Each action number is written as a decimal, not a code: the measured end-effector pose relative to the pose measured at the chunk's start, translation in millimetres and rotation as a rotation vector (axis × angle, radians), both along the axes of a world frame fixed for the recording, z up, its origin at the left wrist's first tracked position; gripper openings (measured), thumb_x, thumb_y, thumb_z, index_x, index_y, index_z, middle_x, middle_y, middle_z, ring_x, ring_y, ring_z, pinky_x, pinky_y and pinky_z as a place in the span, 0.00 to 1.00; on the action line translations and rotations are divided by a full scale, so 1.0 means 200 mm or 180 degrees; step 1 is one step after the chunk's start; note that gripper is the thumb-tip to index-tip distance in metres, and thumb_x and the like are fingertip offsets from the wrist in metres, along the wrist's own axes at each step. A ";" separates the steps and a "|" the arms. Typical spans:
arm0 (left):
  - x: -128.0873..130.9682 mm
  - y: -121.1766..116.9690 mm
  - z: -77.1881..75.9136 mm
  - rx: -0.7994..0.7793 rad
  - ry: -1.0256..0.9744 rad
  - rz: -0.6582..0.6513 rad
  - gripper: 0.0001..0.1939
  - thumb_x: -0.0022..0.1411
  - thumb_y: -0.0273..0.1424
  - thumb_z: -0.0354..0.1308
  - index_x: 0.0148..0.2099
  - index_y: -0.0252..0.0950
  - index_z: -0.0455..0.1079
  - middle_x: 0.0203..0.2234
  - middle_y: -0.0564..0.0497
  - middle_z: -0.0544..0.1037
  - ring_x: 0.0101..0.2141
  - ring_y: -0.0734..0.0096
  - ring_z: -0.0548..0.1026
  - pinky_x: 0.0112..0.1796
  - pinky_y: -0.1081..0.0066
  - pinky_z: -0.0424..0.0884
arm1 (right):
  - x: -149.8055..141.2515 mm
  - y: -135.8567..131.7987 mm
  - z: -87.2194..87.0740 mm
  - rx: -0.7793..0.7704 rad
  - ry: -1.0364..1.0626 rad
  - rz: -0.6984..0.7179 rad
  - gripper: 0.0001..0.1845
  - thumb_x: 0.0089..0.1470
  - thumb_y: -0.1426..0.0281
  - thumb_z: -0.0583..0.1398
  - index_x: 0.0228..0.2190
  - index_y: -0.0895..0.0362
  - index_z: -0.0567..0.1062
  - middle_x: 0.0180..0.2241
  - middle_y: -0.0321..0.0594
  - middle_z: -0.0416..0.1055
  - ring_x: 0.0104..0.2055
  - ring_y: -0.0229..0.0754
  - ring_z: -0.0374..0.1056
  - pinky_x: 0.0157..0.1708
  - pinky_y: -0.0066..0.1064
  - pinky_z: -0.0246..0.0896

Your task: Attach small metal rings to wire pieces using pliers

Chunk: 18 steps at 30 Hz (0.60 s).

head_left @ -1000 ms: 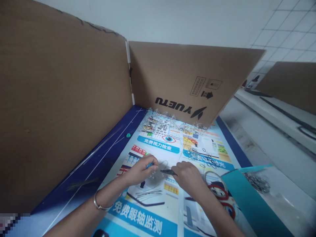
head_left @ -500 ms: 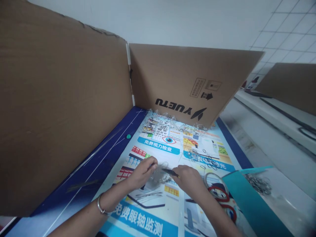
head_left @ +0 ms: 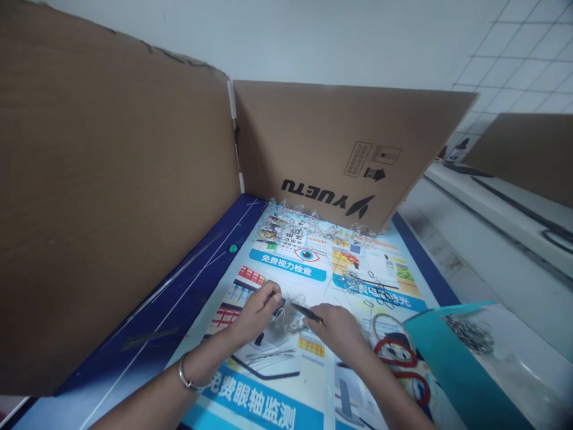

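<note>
My left hand (head_left: 262, 310) is closed in a pinch on a thin wire (head_left: 301, 297), which curves toward the right hand. My right hand (head_left: 338, 328) is wrapped round a pair of dark-tipped pliers (head_left: 307, 312). Their jaws point left toward the wire, but whether they touch it I cannot tell. Under and between the hands lies a small heap of clear, shiny wire pieces (head_left: 289, 325). Several straight cut wires (head_left: 271, 357) rest on the printed sheet just below it.
Cardboard panels (head_left: 120, 197) stand at the left and back. Wire pieces (head_left: 313, 224) line the back panel's foot; more wire loops (head_left: 380, 292) lie right of centre. Red-handled scissors (head_left: 421, 388), a roll of tape (head_left: 391, 325) and a teal-edged box (head_left: 470, 364) with metal rings (head_left: 470, 334) sit right.
My left hand has shifted slightly left and up. The pliers' jaws have moved a little left and tilt more steeply, and the wire curve between the hands shows more clearly.
</note>
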State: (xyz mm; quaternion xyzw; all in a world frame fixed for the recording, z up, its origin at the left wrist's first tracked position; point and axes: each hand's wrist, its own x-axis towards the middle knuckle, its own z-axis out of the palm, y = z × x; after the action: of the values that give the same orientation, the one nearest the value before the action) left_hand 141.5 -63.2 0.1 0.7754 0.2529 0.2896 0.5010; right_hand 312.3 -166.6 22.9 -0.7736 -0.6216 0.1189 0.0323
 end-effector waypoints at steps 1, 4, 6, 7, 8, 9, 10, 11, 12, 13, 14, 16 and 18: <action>0.00 0.00 0.00 0.0000 0.0005 0.0016 0.11 0.63 0.35 0.42 0.31 0.36 0.59 0.25 0.54 0.63 0.28 0.74 0.62 0.31 0.74 0.59 | 0.00 0.00 0.00 -0.0003 0.0002 -0.0006 0.12 0.53 0.63 0.52 0.29 0.53 0.74 0.30 0.36 0.73 0.32 0.38 0.68 0.25 0.26 0.44; 0.00 0.01 0.00 0.0026 0.0010 0.0053 0.11 0.63 0.36 0.42 0.31 0.36 0.59 0.25 0.54 0.63 0.28 0.74 0.61 0.31 0.74 0.59 | 0.01 0.00 0.00 0.0024 -0.0017 -0.0040 0.12 0.53 0.64 0.52 0.28 0.54 0.73 0.30 0.37 0.73 0.32 0.39 0.68 0.24 0.26 0.44; 0.00 0.01 0.01 0.0059 -0.0016 0.0076 0.12 0.63 0.36 0.42 0.31 0.36 0.59 0.25 0.54 0.63 0.28 0.74 0.61 0.31 0.74 0.59 | 0.01 0.00 -0.01 0.0028 -0.0027 -0.0047 0.12 0.53 0.64 0.52 0.28 0.54 0.73 0.30 0.36 0.73 0.32 0.39 0.68 0.24 0.26 0.43; 0.00 0.01 0.01 0.0080 -0.0024 0.0088 0.12 0.63 0.36 0.42 0.31 0.36 0.59 0.25 0.54 0.63 0.28 0.74 0.61 0.31 0.74 0.59 | 0.01 0.00 -0.01 0.0016 -0.0027 -0.0041 0.12 0.53 0.64 0.52 0.28 0.54 0.73 0.30 0.36 0.73 0.32 0.39 0.68 0.24 0.26 0.43; 0.00 0.01 0.00 0.0108 -0.0025 0.0102 0.12 0.63 0.36 0.42 0.31 0.36 0.59 0.25 0.54 0.63 0.28 0.74 0.61 0.31 0.74 0.59 | 0.01 0.00 -0.01 -0.0002 -0.0027 -0.0035 0.12 0.53 0.64 0.52 0.28 0.54 0.73 0.30 0.36 0.73 0.32 0.38 0.68 0.24 0.26 0.43; 0.00 0.01 0.00 0.0141 -0.0017 0.0116 0.12 0.63 0.36 0.42 0.31 0.36 0.58 0.25 0.54 0.63 0.28 0.74 0.61 0.31 0.74 0.59 | 0.01 0.00 -0.02 -0.0021 -0.0028 -0.0025 0.12 0.53 0.63 0.52 0.28 0.53 0.73 0.30 0.36 0.73 0.31 0.38 0.68 0.24 0.26 0.43; 0.00 0.00 0.00 0.0177 0.0000 0.0129 0.12 0.63 0.36 0.42 0.31 0.36 0.58 0.25 0.54 0.62 0.28 0.73 0.61 0.31 0.74 0.59 | 0.00 0.00 -0.02 -0.0029 -0.0035 -0.0017 0.12 0.53 0.63 0.52 0.29 0.53 0.73 0.30 0.36 0.73 0.31 0.38 0.68 0.24 0.26 0.44; 0.00 0.00 0.00 0.0222 0.0014 0.0146 0.12 0.63 0.36 0.42 0.31 0.36 0.58 0.25 0.54 0.62 0.28 0.73 0.61 0.31 0.73 0.59 | 0.00 0.00 -0.02 -0.0033 -0.0053 -0.0011 0.12 0.53 0.63 0.52 0.29 0.53 0.74 0.30 0.36 0.73 0.32 0.39 0.68 0.24 0.26 0.44; 0.00 0.00 0.00 0.0280 0.0028 0.0159 0.11 0.63 0.36 0.42 0.31 0.36 0.58 0.25 0.54 0.62 0.28 0.73 0.61 0.31 0.73 0.59 | 0.00 0.00 -0.03 -0.0029 -0.0083 -0.0005 0.12 0.53 0.63 0.52 0.30 0.53 0.74 0.30 0.37 0.73 0.32 0.39 0.68 0.24 0.26 0.44; 0.00 0.00 -0.01 0.0348 0.0043 0.0169 0.11 0.63 0.35 0.42 0.31 0.36 0.58 0.26 0.53 0.63 0.29 0.73 0.62 0.32 0.73 0.59 | -0.01 0.00 -0.03 -0.0025 -0.0123 0.0003 0.12 0.53 0.63 0.52 0.30 0.53 0.74 0.30 0.37 0.73 0.32 0.39 0.68 0.24 0.26 0.45; 0.00 0.00 -0.01 0.0421 0.0061 0.0169 0.11 0.63 0.34 0.42 0.31 0.36 0.59 0.26 0.53 0.63 0.29 0.73 0.62 0.32 0.73 0.59 | -0.01 -0.01 -0.03 -0.0023 -0.0166 0.0020 0.12 0.53 0.63 0.53 0.30 0.53 0.74 0.30 0.37 0.73 0.32 0.39 0.68 0.25 0.26 0.45; 0.00 0.01 -0.01 0.0555 0.0091 0.0146 0.10 0.63 0.33 0.42 0.31 0.36 0.59 0.27 0.53 0.64 0.30 0.72 0.62 0.33 0.73 0.59 | -0.01 -0.01 -0.03 -0.0012 -0.0249 0.0057 0.11 0.52 0.63 0.54 0.30 0.53 0.74 0.30 0.38 0.73 0.32 0.40 0.67 0.25 0.27 0.46; -0.01 0.01 -0.01 0.0651 0.0124 0.0112 0.10 0.63 0.32 0.41 0.32 0.37 0.59 0.27 0.53 0.64 0.30 0.72 0.63 0.33 0.73 0.59 | 0.01 -0.02 -0.02 0.0080 -0.0319 0.0088 0.10 0.52 0.63 0.54 0.29 0.53 0.74 0.29 0.38 0.72 0.32 0.40 0.66 0.26 0.27 0.47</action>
State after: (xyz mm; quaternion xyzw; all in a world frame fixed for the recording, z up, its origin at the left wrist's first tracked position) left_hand 140.3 -61.1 -2.3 0.8234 0.2454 0.3075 0.4090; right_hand 313.5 -169.8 18.7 -0.7695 -0.6345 0.0727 0.0092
